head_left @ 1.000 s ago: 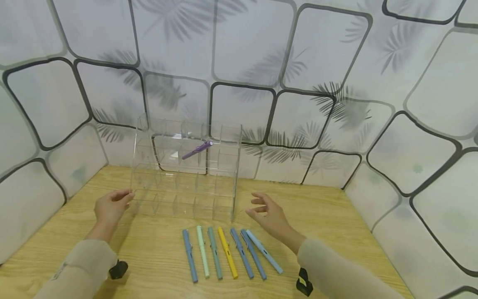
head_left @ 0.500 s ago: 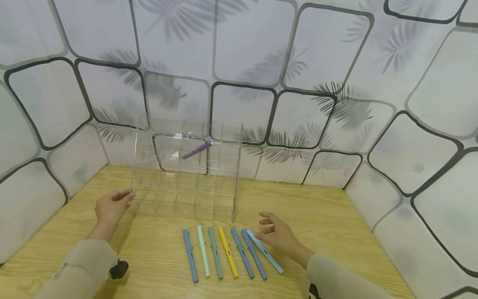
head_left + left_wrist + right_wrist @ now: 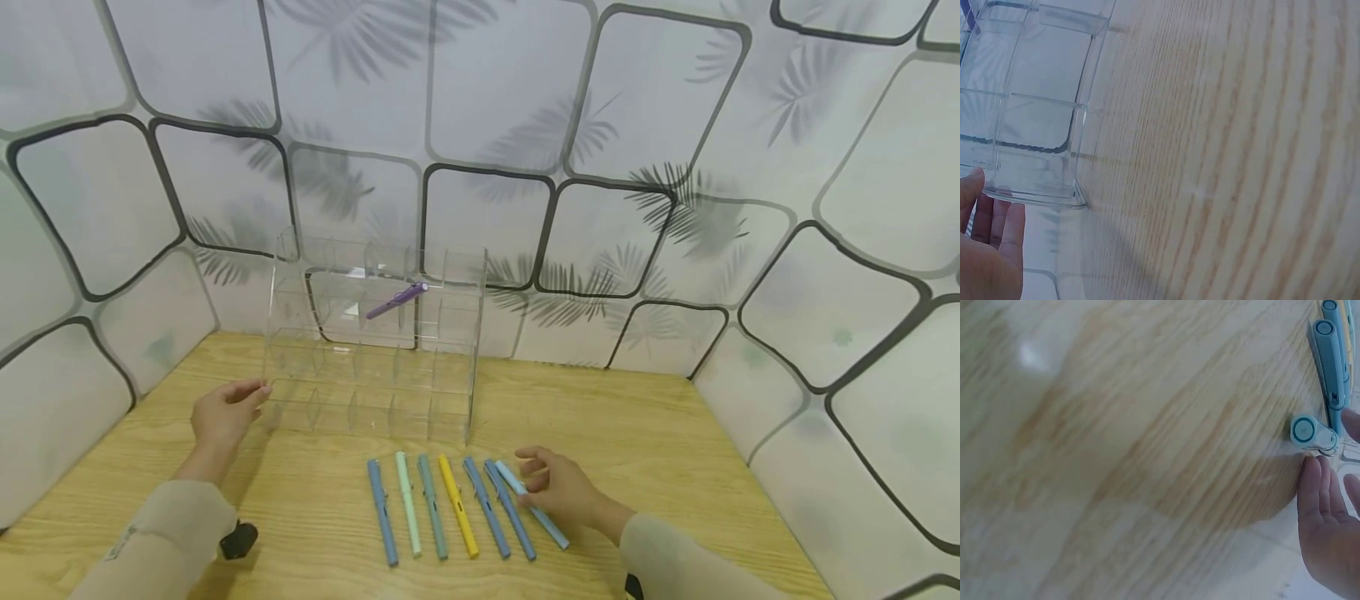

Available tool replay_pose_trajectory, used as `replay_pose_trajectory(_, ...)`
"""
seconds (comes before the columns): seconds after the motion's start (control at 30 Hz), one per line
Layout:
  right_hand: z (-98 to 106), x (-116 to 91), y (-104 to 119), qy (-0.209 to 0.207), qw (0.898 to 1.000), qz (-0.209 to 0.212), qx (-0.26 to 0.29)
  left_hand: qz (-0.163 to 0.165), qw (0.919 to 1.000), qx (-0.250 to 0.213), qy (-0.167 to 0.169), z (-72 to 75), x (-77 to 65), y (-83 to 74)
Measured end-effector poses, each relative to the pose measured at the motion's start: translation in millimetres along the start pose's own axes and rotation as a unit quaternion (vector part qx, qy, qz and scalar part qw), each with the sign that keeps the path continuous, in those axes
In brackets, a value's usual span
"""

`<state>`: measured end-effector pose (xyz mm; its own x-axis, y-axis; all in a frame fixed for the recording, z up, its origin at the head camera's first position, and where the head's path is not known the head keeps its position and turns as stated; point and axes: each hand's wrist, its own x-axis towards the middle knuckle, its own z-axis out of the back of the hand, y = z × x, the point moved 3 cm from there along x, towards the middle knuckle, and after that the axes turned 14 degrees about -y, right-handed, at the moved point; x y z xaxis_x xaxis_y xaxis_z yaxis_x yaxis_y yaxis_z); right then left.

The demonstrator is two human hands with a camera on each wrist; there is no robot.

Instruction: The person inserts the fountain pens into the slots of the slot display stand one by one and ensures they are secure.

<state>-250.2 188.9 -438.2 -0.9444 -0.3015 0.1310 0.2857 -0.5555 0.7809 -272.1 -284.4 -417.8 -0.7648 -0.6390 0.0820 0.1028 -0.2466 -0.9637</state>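
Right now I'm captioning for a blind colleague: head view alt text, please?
A right hand reaches for the light blue pen, rightmost of seven on a wooden table; the left hand grips a clear rack bearing a purple pen.

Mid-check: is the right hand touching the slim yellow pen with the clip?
Apart. The head view shows it: two medium-blue pens and strips of pale wooden table lie between the right hand and the yellow pen.

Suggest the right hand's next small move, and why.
Probably close the right hand on the light-blue pen: its fingers lie alongside with no clear pinch, while the left hand holds the clear rack by its edge.
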Motion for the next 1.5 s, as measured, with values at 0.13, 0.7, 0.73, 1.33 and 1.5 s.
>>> replay_pose_trajectory(0.13,0.0,-0.5,-0.6,0.018,1.000,-0.012,-0.009,-0.002,1.0000,0.001,0.002,0.3,0.2,-0.1)
replay_pose_trajectory(0.7,0.1,5.6,-0.3,0.026,0.996,-0.080,0.011,0.003,0.9999,-0.012,0.002,0.5,-1.5,-1.8)
replay_pose_trajectory(0.73,0.5,6.0,-0.8,0.028,0.995,-0.095,0.025,0.004,0.9999,-0.014,0.002,0.4,-1.5,-1.9)
replay_pose_trajectory(1.33,4.4,16.7,14.7,0.142,0.899,-0.186,0.369,0.005,1.0000,-0.003,0.001,0.5,1.1,1.0)
replay_pose_trajectory(1.5,1.4,18.4,18.5,0.132,0.896,-0.171,0.388,0.007,1.0000,-0.002,-0.002,0.1,1.1,0.4)
